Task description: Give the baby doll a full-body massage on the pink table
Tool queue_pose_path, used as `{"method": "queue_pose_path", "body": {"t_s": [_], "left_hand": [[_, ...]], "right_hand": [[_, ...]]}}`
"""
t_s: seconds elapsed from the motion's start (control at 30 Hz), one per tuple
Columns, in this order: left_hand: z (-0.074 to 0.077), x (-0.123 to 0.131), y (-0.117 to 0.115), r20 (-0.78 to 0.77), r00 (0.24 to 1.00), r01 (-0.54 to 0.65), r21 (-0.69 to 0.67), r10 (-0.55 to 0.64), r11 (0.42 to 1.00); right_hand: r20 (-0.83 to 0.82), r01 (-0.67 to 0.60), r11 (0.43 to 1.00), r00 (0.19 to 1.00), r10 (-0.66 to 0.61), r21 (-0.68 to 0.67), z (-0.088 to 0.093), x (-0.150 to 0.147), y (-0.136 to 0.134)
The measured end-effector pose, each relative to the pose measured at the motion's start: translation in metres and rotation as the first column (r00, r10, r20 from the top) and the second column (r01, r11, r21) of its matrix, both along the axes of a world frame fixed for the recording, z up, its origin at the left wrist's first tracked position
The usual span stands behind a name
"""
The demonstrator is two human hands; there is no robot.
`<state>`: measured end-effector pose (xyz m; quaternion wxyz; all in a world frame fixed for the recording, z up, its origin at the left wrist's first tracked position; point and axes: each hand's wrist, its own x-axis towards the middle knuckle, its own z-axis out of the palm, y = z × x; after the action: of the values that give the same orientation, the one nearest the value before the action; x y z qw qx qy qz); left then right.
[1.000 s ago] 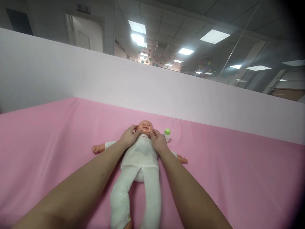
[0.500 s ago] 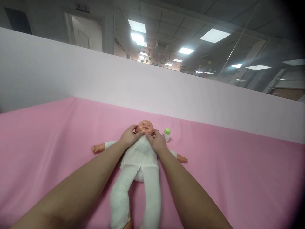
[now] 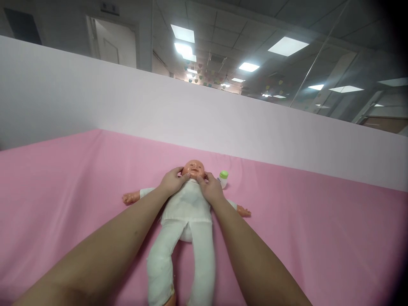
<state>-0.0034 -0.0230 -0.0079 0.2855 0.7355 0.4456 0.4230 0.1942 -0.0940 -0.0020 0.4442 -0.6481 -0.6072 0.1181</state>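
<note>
A baby doll [image 3: 188, 206] with a white cloth body lies on its back, its plastic head toward the wall and its arms spread out. My left hand [image 3: 174, 181] cups the left side of its head, the thumb on the chin and the fingers partly hidden behind the head. On the other side my right hand [image 3: 210, 187] holds the head in the same way, thumb at the chin. Just beyond my right hand stands a small white bottle [image 3: 223, 180] with a green cap, partly covered by the fingers.
A pink sheet [image 3: 302, 221] with soft folds covers the surface under the doll. Behind it rises a low white wall [image 3: 204, 114] topped by a glass pane [image 3: 261, 46]. Ceiling lights and a doorway [image 3: 114, 42] show beyond.
Both thumbs have slid slightly apart along the doll's chin, away from its middle. The doll and the bottle stay in place.
</note>
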Motion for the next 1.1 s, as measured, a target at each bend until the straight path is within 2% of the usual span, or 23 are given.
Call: {"method": "queue_pose_path", "body": {"t_s": [0.37, 0.6, 0.73, 1.1], "left_hand": [[0.003, 0.004, 0.000, 0.005, 0.999, -0.041, -0.001, 0.041, 0.999], [0.013, 0.003, -0.013, -0.079, 0.997, -0.027, 0.008, 0.027, 1.000], [0.017, 0.006, -0.016, -0.113, 0.993, -0.039, 0.043, 0.044, 0.998], [0.005, 0.002, -0.005, -0.090, 0.995, -0.047, 0.039, 0.050, 0.998]], "right_hand": [[-0.039, -0.025, 0.999, 0.999, 0.027, 0.037, -0.005, 0.005, 0.007], [-0.022, -0.047, 0.999, 0.999, 0.046, -0.008, -0.002, 0.000, 0.002], [-0.028, -0.017, 0.998, 0.999, 0.015, -0.054, 0.001, -0.002, 0.002], [0.022, -0.086, 0.996, 0.996, 0.085, 0.013, -0.004, 0.003, 0.005]]}}
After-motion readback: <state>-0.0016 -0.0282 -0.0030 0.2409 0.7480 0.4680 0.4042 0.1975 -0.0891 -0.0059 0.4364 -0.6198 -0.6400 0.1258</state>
